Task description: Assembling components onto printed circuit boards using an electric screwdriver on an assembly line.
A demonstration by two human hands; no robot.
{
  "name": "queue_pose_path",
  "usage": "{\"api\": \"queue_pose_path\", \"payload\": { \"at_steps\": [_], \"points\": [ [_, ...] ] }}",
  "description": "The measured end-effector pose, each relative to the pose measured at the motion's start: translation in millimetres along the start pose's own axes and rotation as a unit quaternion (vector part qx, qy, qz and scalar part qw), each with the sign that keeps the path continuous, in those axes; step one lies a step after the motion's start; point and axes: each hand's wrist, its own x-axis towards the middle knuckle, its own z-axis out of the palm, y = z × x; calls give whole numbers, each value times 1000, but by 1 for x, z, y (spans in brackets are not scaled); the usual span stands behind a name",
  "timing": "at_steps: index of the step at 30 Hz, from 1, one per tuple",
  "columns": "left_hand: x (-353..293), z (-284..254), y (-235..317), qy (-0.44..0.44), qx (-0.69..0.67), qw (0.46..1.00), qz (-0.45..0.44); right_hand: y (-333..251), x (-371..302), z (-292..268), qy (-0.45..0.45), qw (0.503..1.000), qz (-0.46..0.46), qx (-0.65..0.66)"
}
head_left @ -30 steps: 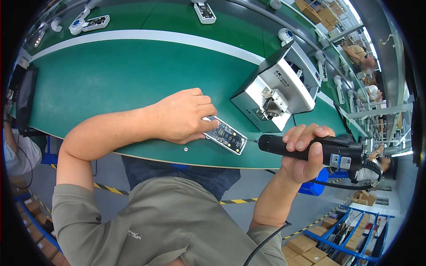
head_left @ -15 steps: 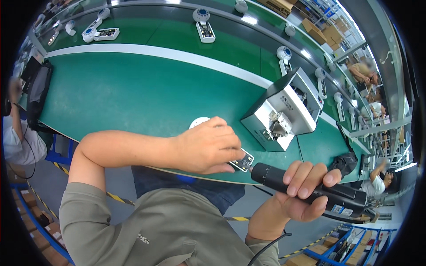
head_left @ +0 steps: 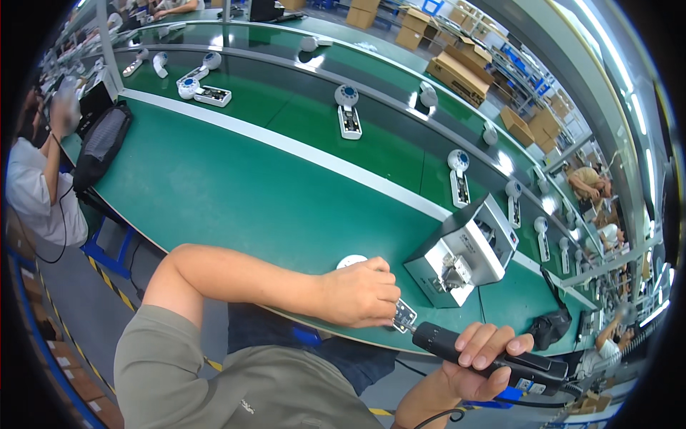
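Observation:
My left hand [head_left: 359, 293] is closed over a white handheld device near the front edge of the green bench. The device's round white end [head_left: 351, 262] shows beyond my knuckles, and its bare circuit board [head_left: 405, 314] sticks out on the right. Most of its middle is hidden under my fingers. My right hand [head_left: 480, 361] is wrapped round a black electric screwdriver [head_left: 444, 344], held nearly level and pointing left. The screwdriver's bit meets the right end of the board; whether it sits in a screw is too small to tell.
A screw feeder [head_left: 457, 261] stands on the green bench [head_left: 214, 186] just beyond my hands. Past the white rail, several similar devices [head_left: 349, 123] lie on a green conveyor. A black bag [head_left: 103, 139] rests at the left end, where a co-worker [head_left: 43, 171] sits.
The view has tipped up, so bench and hands appear lower and more conveyor shows. My left hand still holds the device, with the screwdriver bit at the board's end.

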Motion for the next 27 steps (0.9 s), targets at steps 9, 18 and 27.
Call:
{"api": "queue_pose_path", "payload": {
  "at_steps": [9, 18, 27],
  "points": [
    [-4, 9, -1, 27, -20, 999, 14, 11, 0, -7, -44, 995, -9, 87],
    [-3, 12, 0, 46, -16, 998, 32, 10, -2, 4, -26, 998, -36, -34],
    [1, -8, -16, -116, 60, 990, -58, 4, 1, -43, 8, 996, -4, -87]
  ]
}}
